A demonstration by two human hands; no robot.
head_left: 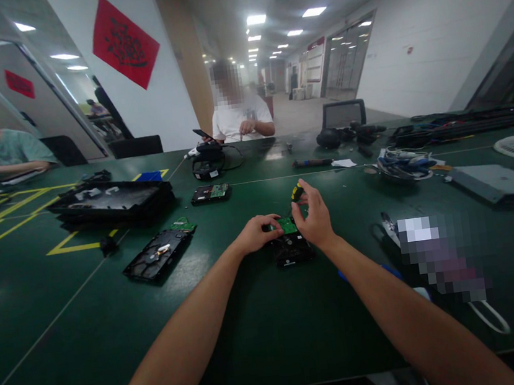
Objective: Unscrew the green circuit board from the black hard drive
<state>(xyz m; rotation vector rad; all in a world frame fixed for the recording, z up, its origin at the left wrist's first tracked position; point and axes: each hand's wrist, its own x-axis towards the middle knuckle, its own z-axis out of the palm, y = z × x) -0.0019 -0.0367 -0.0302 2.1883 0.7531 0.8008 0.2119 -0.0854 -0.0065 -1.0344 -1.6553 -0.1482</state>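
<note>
In front of me on the table lies a black hard drive (pixel 293 252) with a green circuit board (pixel 288 225) at its far end. My left hand (pixel 257 233) grips the drive's left side, its fingertips at the board's edge. A yellow-and-black screwdriver (pixel 296 193) is pinched in my right hand (pixel 315 216), held nearly upright over the right part of the board. My fingers hide most of its shaft and tip. To the left are another opened black drive (pixel 159 254) with a green board sticking out, and a smaller drive (pixel 210 193) farther back.
A black tray (pixel 108 201) stands at the left. Bundled cables (pixel 403 165), a grey metal box (pixel 502 181) and a blurred packet (pixel 443 257) lie to the right. Across the green table (pixel 257 342) sits a person in white (pixel 242 116); another person (pixel 3 152) sits far left.
</note>
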